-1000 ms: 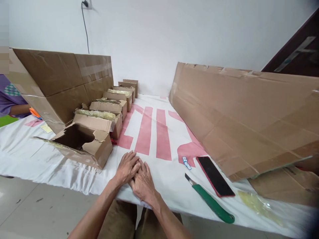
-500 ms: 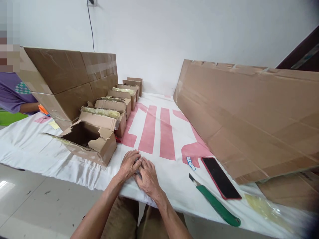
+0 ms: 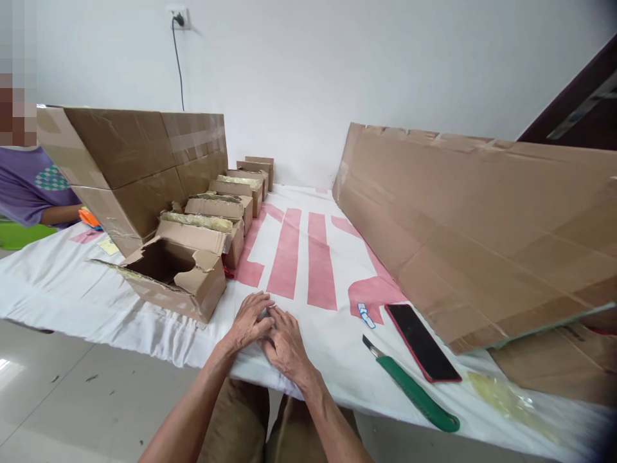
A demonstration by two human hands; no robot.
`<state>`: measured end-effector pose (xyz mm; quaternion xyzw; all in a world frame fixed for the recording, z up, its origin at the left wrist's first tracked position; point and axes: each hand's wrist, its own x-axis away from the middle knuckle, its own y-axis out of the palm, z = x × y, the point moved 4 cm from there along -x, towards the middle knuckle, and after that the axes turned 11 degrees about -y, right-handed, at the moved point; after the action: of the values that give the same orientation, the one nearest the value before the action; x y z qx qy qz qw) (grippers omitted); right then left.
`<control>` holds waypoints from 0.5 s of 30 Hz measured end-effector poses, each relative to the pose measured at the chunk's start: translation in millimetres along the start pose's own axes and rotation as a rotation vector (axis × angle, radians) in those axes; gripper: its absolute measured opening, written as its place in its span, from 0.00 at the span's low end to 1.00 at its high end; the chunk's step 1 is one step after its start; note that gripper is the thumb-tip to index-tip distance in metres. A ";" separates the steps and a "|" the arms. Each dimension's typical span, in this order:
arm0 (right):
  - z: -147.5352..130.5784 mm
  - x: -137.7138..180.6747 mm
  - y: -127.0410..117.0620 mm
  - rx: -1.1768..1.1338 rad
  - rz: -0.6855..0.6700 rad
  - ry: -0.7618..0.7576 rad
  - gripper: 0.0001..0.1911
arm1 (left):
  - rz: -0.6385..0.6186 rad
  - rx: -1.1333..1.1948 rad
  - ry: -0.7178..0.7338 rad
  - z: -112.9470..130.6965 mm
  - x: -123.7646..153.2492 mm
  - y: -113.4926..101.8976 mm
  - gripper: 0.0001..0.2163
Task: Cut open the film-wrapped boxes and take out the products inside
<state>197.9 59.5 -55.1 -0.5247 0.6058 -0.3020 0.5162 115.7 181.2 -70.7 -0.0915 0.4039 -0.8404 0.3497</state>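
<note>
My left hand (image 3: 250, 321) and my right hand (image 3: 285, 344) rest on the white and pink cloth (image 3: 328, 354) at the table's near edge. Their fingers touch and partly overlap, loosely stretched out, and I see nothing held in either. Left of them sits an open cardboard box (image 3: 205, 292) with torn flaps. To the right lies a green-handled utility knife (image 3: 414, 392), its blade pointing away from me. Beyond it is a black phone with a red edge (image 3: 424, 344), and a small blue-and-white sticker-like piece (image 3: 366, 316) lies close by.
Several small cardboard boxes (image 3: 231, 212) run in a row toward the wall. Large cardboard sheets stand at the left (image 3: 144, 148) and right (image 3: 482, 238). A clear yellowish plastic bag (image 3: 501, 392) lies at the right. Behind the left cardboard sits a person in a purple shirt (image 3: 24, 186).
The view has shifted slightly, showing a little more of the wall and its socket. Both hands stay in place, with only a slight shift of the fingers.
</note>
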 end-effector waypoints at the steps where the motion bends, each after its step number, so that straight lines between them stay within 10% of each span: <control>1: 0.1 0.2 0.4 0.000 0.000 0.001 0.22 | -0.024 -0.008 0.004 0.6 0.1 -0.5 0.24; 15: -7.7 -0.5 5.2 0.044 -0.037 -0.034 0.21 | -0.018 0.043 -0.087 6.0 1.8 7.0 0.29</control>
<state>188.9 59.9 -57.5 -0.5293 0.5805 -0.3158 0.5321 120.6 173.3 -72.2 -0.1239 0.3694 -0.8473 0.3610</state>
